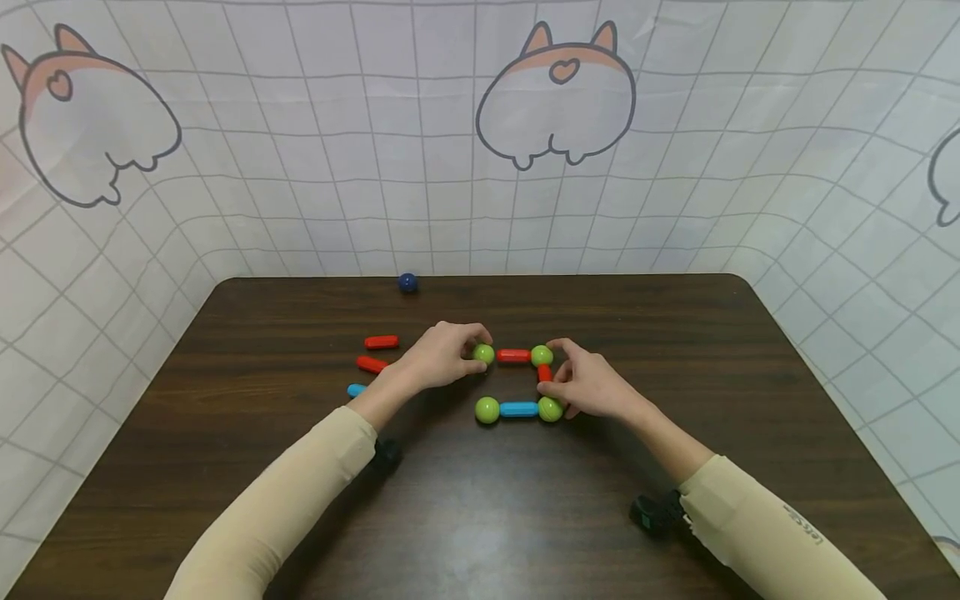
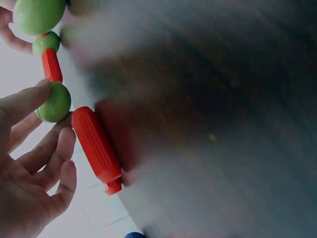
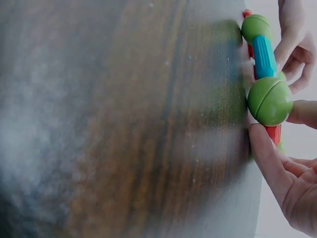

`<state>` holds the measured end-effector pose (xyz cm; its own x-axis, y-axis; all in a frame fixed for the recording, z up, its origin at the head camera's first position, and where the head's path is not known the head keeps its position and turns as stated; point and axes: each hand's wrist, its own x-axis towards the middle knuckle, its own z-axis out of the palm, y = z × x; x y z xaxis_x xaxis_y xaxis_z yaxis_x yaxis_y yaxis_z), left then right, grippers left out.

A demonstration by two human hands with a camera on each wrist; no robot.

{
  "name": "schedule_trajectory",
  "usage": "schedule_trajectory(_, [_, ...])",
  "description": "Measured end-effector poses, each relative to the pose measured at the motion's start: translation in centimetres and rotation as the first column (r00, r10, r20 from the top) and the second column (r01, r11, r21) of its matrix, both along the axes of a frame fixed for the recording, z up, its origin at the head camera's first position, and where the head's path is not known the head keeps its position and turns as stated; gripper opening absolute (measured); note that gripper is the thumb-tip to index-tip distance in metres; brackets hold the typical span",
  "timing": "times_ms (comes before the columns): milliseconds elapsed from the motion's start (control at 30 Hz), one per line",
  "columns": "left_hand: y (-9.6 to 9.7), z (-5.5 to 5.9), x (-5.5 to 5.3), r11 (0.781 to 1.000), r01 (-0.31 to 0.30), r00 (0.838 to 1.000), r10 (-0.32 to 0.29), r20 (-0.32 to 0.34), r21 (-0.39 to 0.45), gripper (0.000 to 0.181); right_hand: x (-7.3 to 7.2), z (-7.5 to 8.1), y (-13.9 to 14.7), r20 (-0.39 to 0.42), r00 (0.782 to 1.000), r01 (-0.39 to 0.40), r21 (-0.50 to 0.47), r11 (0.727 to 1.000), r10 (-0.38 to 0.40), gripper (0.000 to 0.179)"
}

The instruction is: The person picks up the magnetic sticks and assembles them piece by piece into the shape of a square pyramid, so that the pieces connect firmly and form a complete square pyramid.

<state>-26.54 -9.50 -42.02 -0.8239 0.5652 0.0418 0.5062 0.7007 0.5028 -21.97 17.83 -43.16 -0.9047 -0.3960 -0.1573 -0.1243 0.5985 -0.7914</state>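
Note:
My left hand [image 1: 442, 354] pinches a green ball [image 1: 483, 354] between thumb and fingertips, beside the left end of a red rod [image 1: 513, 356]. Whether ball and rod touch is unclear. The rod's right end meets another green ball [image 1: 542, 356], which my right index finger touches. From there a second red rod [image 1: 544, 372] runs toward the near green ball [image 1: 551, 409]. My right hand [image 1: 588, 383] holds this near corner, with thumb and another finger around the ball [image 3: 270, 101] in the right wrist view. A blue rod [image 1: 519, 409] joins it to the near-left green ball [image 1: 487, 410].
Left of the frame of rods lie loose red rods, one [image 1: 382, 342] farther back and one [image 1: 372, 364] partly behind my left wrist. A blue rod [image 1: 356, 390] peeks out beside that forearm. A dark blue ball [image 1: 407, 283] sits at the far edge of the wooden table [image 1: 637, 308].

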Motion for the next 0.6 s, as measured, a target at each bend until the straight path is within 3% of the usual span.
schedule_trajectory(433, [0.7, 0.17, 0.33, 0.998, 0.019, 1.0, -0.021, -0.018, -0.065, 0.031, -0.17, 0.18, 0.18, -0.01, 1.0, -0.008, -0.006, 1.0, 0.007, 0.064])
schedule_trajectory(600, [1.0, 0.05, 0.38, 0.994, 0.03, 0.999, -0.034, -0.033, -0.108, 0.031, -0.66, 0.74, 0.25, -0.107, 0.994, 0.003, 0.043, 0.999, 0.001, 0.05])
